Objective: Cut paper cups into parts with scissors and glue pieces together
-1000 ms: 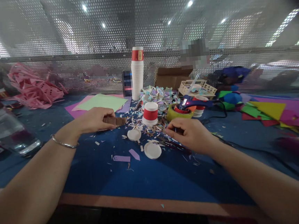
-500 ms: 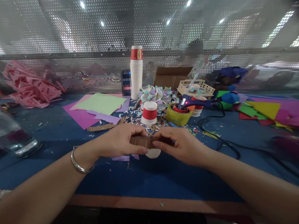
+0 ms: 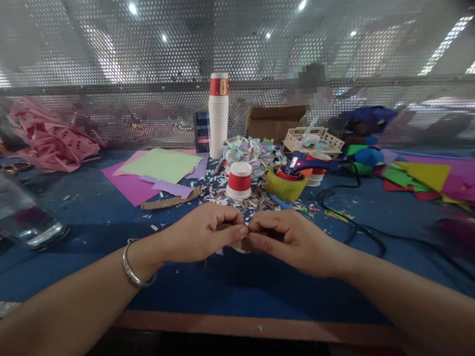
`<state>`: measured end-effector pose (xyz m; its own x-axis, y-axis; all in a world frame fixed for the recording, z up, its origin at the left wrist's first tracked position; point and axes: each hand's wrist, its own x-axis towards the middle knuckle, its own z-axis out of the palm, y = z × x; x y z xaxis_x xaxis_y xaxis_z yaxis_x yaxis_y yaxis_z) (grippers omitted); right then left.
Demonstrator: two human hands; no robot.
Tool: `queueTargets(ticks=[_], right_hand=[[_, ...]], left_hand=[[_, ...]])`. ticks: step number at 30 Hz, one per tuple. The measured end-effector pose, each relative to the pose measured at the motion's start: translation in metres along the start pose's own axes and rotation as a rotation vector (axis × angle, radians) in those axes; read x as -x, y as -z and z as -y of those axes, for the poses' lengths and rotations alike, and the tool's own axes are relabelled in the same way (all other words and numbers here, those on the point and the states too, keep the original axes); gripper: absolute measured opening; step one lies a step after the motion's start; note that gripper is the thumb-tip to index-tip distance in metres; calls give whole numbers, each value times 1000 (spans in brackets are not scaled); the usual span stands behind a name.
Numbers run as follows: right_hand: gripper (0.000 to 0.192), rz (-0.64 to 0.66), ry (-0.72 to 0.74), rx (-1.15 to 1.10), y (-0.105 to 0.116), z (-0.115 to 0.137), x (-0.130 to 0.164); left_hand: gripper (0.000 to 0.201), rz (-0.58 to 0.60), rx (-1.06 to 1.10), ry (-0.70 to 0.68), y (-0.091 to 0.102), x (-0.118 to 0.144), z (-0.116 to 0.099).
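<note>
My left hand and my right hand meet above the table's front part, with thumbs and fingertips pinched close together. Between them is a brown corrugated cardboard strip, mostly covered by the fingers. Below the fingertips a small pale piece peeks out; its kind is hidden. A silver bangle circles my left wrist. Just beyond the hands stands an upside-down red and white paper cup. Another ridged cardboard piece lies on the table behind my left hand.
A tall stack of paper cups rises at the back. Yellow tape holds a dark glue gun, whose cable runs right. Coloured paper sheets, paper scraps, pink shreds and a clear container surround the work area.
Both hands have drawn together, fingertips now meeting. The cardboard strip, plainly visible between them before, is now largely covered.
</note>
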<state>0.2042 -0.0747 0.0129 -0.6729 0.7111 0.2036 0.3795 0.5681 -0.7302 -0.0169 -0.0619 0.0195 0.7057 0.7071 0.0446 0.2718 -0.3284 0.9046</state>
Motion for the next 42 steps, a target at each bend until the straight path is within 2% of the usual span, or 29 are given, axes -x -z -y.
queueTargets(ticks=[4,9,16,22,25,28,35,42], right_hand=[[26,-87,34,-21,4,4,3],[25,-201,124,60,4,5,4],[23,-157,23,34,6,0,1],[22,-90,36,-2,2,1,4],[21,-54,62,-21,2,0,4],[20,-38,74,-32,5,-1,3],[19,-196,167,28,3,3,5],[13,-378,310,331,-10,2,6]], left_hand=[[29,-86,255,1,-11,-4,2],[32,-112,445,87,-16,-6,0],[29,-144,248,48,-7,-4,-4],[25,31,116,51,6,3,-8],[25,58,99,49,8,6,-6],[25,63,171,64,4,4,-4],[26,6,539,141,-6,-2,-3],[31,11,541,245,-5,0,-7]])
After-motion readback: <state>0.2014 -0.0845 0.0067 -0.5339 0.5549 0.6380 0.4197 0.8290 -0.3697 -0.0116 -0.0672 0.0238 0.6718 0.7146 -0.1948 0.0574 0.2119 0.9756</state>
